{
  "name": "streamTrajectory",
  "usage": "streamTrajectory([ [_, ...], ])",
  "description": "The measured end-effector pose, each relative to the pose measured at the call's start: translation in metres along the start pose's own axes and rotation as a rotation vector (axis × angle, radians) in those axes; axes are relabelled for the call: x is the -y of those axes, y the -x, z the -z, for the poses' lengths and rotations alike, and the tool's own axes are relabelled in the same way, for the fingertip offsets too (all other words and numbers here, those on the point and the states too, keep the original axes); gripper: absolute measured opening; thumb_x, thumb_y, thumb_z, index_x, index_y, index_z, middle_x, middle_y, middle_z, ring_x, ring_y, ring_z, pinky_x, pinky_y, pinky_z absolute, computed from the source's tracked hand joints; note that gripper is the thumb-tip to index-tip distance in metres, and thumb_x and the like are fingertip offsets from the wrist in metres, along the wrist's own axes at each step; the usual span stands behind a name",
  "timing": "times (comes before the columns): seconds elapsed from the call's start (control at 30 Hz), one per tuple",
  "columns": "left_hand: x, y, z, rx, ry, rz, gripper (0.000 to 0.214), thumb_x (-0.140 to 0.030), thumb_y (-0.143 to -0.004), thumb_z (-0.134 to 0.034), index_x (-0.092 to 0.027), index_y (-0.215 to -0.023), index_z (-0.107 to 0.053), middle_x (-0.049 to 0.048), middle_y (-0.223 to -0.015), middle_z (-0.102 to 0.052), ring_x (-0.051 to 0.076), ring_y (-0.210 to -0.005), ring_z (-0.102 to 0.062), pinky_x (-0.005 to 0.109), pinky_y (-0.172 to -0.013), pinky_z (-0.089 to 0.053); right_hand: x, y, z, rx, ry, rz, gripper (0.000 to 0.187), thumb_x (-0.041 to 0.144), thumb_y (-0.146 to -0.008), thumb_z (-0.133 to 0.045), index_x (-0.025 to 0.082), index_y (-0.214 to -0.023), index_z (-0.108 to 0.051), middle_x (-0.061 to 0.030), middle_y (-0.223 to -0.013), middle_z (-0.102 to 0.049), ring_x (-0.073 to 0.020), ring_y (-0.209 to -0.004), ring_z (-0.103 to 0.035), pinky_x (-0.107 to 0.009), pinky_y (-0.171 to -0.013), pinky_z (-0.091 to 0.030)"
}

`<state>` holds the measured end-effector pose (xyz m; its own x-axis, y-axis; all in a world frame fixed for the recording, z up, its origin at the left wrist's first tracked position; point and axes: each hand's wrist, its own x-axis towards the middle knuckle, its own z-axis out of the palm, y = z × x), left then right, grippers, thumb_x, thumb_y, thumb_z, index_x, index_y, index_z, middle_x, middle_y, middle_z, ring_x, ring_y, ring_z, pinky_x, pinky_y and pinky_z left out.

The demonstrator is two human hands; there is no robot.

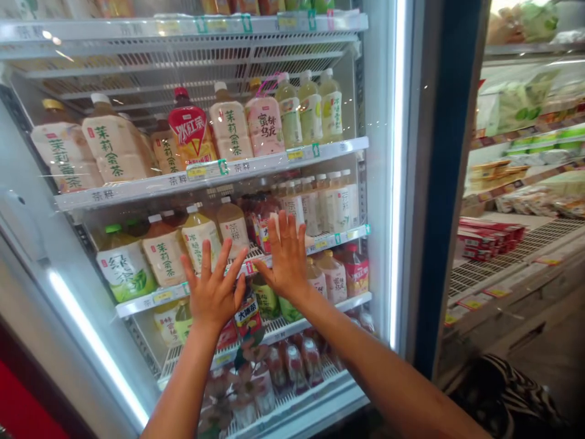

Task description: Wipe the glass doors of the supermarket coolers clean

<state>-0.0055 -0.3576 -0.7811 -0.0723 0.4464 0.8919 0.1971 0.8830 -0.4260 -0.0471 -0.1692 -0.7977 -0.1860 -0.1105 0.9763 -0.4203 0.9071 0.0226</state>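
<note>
Both of my hands are raised before a lit drinks fridge, with fingers spread and nothing in them. My left hand [214, 289] is in front of the third shelf of bottles, nearest to a pale tea bottle [201, 235] and a brown-tinted tea bottle [233, 225]. To its right, my right hand [287, 256] covers part of the price rail and some red-labelled drink packs [260, 213]. Faint reflections suggest a glass door between my hands and the bottles; whether my palms touch it I cannot tell.
Above stands a row with a red-capped bottle [192, 134] and a pink-labelled bottle [265, 125]. Smaller bottles [301, 363] fill the bottom shelf. A bright light strip [395, 183] edges the fridge. At right is an open chiller with red packs [489, 238]; zebra-striped fabric [525, 390] lies below.
</note>
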Motion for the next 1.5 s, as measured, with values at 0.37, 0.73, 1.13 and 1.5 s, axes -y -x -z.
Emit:
streamTrajectory([
  [0.37,0.002,0.004,0.003,0.025,0.033,0.009,0.071,-0.036,-0.095,-0.063,-0.036,-0.161,-0.035,0.0008,-0.167,-0.034,0.029,-0.163,-0.006,0.06,-0.132,0.008,0.019,0.063,-0.011,0.086,-0.024,0.111,0.092,0.066,-0.103,-0.031,0.015,-0.167,0.013,-0.0115,-0.176,0.004,-0.0291,-0.163,0.009,-0.062,-0.131,-0.008],
  [0.73,0.001,0.005,0.003,0.037,0.055,0.025,0.073,-0.036,-0.095,-0.063,-0.037,-0.161,-0.032,0.0004,-0.167,-0.034,0.029,-0.163,-0.006,0.059,-0.132,0.009,0.014,0.098,-0.008,0.152,-0.045,0.216,0.097,0.066,-0.102,-0.038,0.012,-0.167,0.009,-0.0162,-0.175,-0.002,-0.0302,-0.164,0.006,-0.063,-0.13,-0.014],
  [1.13,0.002,0.006,0.003,0.037,0.051,0.02,0.073,-0.036,-0.095,-0.063,-0.037,-0.161,-0.032,0.0007,-0.168,-0.033,0.029,-0.162,-0.006,0.061,-0.132,0.009,0.0,0.081,-0.003,0.129,-0.045,0.226,0.097,0.063,-0.102,-0.04,0.009,-0.166,0.007,-0.0186,-0.175,-0.002,-0.036,-0.163,-0.001,-0.064,-0.129,-0.013],
  [1.5,0.003,0.005,0.002,0.03,0.076,0.015,0.073,-0.035,-0.095,-0.063,-0.037,-0.161,-0.033,0.0008,-0.168,-0.033,0.03,-0.162,-0.007,0.062,-0.132,0.008,-0.014,0.022,-0.004,0.144,0.027,0.124,0.1,0.066,-0.101,-0.041,0.014,-0.166,0.014,-0.0143,-0.176,0.002,-0.0333,-0.163,0.004,-0.063,-0.131,-0.006],
])
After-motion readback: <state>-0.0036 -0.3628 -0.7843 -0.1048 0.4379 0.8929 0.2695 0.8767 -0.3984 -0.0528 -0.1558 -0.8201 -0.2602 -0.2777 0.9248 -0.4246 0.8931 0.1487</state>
